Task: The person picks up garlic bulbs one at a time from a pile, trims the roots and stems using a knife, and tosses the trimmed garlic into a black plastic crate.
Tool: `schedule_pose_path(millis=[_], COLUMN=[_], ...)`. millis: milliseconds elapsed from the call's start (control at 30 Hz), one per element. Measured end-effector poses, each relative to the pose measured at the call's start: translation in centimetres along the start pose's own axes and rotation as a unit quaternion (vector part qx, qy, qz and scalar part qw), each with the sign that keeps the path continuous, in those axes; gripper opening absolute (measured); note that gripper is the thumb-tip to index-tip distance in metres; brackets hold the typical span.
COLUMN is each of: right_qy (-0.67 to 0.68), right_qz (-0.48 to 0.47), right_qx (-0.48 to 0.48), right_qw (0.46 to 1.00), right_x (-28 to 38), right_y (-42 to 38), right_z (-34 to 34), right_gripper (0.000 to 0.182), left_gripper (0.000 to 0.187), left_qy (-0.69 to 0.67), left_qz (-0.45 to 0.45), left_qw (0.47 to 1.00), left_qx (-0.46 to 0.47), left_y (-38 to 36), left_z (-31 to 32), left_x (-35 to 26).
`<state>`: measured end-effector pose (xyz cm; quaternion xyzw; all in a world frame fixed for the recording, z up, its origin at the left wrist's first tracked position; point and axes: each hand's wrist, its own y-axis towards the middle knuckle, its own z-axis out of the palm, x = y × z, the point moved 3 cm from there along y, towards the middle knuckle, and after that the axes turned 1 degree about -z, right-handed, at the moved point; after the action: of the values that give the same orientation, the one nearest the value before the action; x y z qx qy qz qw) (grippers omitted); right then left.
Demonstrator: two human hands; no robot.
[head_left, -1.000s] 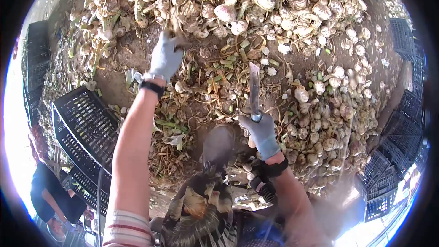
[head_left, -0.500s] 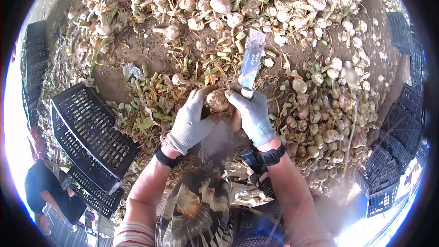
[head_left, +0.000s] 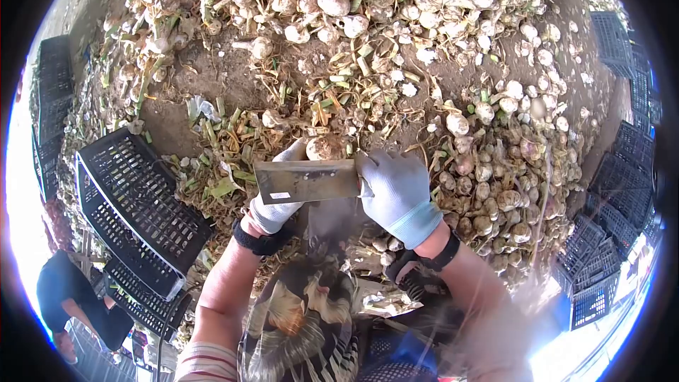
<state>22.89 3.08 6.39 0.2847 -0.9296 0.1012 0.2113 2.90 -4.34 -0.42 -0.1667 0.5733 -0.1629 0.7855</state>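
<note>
- right hand (head_left: 397, 194): gloved, fingers wrapped tight on the handle of a cleaver (head_left: 306, 180); broad blade lies flat-side up, long axis running across toward the left hand.
- left hand (head_left: 277, 206): gloved, mostly hidden under the blade; fingertips curl up onto a garlic bulb (head_left: 325, 148), apparently gripping it.
- garlic bulb: just beyond the blade's far edge, between the two hands, nearer the left.
- crate (head_left: 134, 209): black, slotted, tipped on the ground left of the left forearm; nothing visible inside.
- trimmed heap (head_left: 495, 191): bulbs piled right of the right hand.
- untrimmed heap (head_left: 368, 0): bulbs with stalks, well beyond both hands.
- stacked crates (head_left: 622, 191): far right; contents cannot be told.
</note>
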Motion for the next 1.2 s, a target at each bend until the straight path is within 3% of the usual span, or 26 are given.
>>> schedule_pose_path(millis=[33, 100, 233, 300, 333, 400, 433, 467, 533, 567, 600, 667, 700, 733, 800, 833, 867, 900, 933, 1067, 1100, 1133, 1167, 1200], right_qy=[0.000, 0.004, 0.012, 0.039, 0.032, 0.081, 0.147, 0.146, 0.350, 0.354, 0.356, 0.288, 0.250, 0.252, 0.156, 0.206, 0.440, 0.442, 0.477, 0.572, 0.584, 0.578, 0.559, 0.604], right_qz=[0.000, 0.022, 0.017, 0.073, 0.242, 0.387, 0.361, 0.367, 0.242, 0.234, 0.232, 0.149, 0.134, 0.137, 0.255, 0.316, 0.400, 0.393, 0.365, 0.252, 0.360, 0.458, 0.501, 0.511], right_qx=[0.000, -0.018, 0.001, 0.028, 0.149, 0.195, 0.120, 0.121, 0.080, 0.076, 0.075, 0.094, 0.115, 0.116, 0.156, 0.132, 0.134, 0.141, 0.068, -0.232, -0.090, 0.054, 0.049, 0.006], right_qw=[1.000, 1.000, 1.000, 0.996, 0.958, 0.898, 0.913, 0.911, 0.901, 0.902, 0.902, 0.941, 0.952, 0.951, 0.941, 0.917, 0.793, 0.794, 0.797, 0.745, 0.722, 0.673, 0.659, 0.612], right_x=[-0.1, -0.4, -0.3, -1.4, -4.1, -7.7, -7.2, -7.0, -5.1, -4.6, -4.1, -3.2, -3.2, -3.5, -6.0, -6.4, -6.4, -5.6, -4.6, -1.7, -2.3, -2.8, -3.8, -5.0], right_y=[-0.1, -0.2, -0.2, -0.3, -0.1, -0.7, -1.7, -2.6, -1.3, -1.0, -0.2, 1.0, 1.2, 0.4, -1.8, -4.0, -6.6, -7.4, -7.9, -9.7, -7.1, -4.5, -4.2, -4.9], right_z=[0.2, 0.7, 0.4, 1.0, 2.0, 2.9, 3.1, 3.6, 4.2, 3.8, 3.3, 2.7, 3.0, 3.8, 7.3, 8.7, 12.5, 14.6, 16.2, 18.0, 14.0, 9.1, 8.3, 9.7], right_gripper=[0.012, 0.010, 0.009, 0.012, 0.016, 0.023, 0.026, 0.026, 0.025, 0.018, 0.018, 0.023, 0.024, 0.024, 0.020, 0.026, 0.027, 0.027, 0.024, 0.012, 0.012, 0.013, 0.012, 0.012], left_gripper=[0.087, 0.088, 0.086, 0.075, 0.065, 0.058, 0.069, 0.059, 0.044, 0.030, 0.030, 0.028, 0.027, 0.027, 0.024, 0.028, 0.031, 0.042, 0.042, 0.048, 0.050, 0.055, 0.058, 0.059], left_qy=[0.000, 0.060, 0.090, 0.034, -0.052, -0.071, -0.074, 0.057, 0.242, 0.223, 0.226, 0.483, 0.490, 0.490, 0.482, 0.448, 0.454, 0.330, 0.333, 0.342, 0.439, 0.474, 0.518, 0.512], left_qz=[0.000, -0.048, -0.026, -0.059, -0.061, -0.143, -0.107, -0.068, 0.043, 0.048, 0.049, 0.249, 0.319, 0.316, 0.335, 0.371, 0.328, 0.280, 0.281, 0.437, 0.360, 0.201, 0.163, 0.072], left_qw=[1.000, 0.993, 0.994, 0.988, 0.980, 0.968, 0.977, 0.986, 0.958, 0.966, 0.966, 0.825, 0.801, 0.802, 0.800, 0.802, 0.802, 0.831, 0.831, 0.796, 0.816, 0.854, 0.816, 0.823], left_qx=[0.000, 0.084, 0.060, 0.139, 0.184, 0.196, 0.171, 0.138, 0.145, 0.119, 0.117, 0.154, 0.129, 0.131, 0.122, 0.134, 0.210, 0.350, 0.346, 0.243, 0.105, -0.074, -0.196, -0.235], left_y=[0.2, 0.8, 0.7, 1.6, 0.9, -0.2, 0.3, 1.1, 2.1, 1.9, 2.2, 2.6, 2.8, 2.6, 2.9, 2.7, 2.9, 2.6, 3.1, 6.7, 9.2, 12.1, 14.4, 16.0], left_z=[-0.1, 0.1, 0.1, 1.8, 2.8, 4.3, 4.5, 4.9, 4.8, 5.1, 4.6, 4.4, 5.0, 4.9, 4.2, 5.7, 8.5, 11.8, 11.7, 12.2, 9.2, 5.9, 1.6, -1.6], left_x=[-0.2, -0.7, -2.0, -4.5, -4.7, -6.4, -5.1, -5.6, -5.1, -5.0, -5.0, -5.2, -6.1, -6.4, -7.5, -8.1, -8.7, -7.3, -7.6, -10.2, -11.1, -10.7, -9.7, -9.5])
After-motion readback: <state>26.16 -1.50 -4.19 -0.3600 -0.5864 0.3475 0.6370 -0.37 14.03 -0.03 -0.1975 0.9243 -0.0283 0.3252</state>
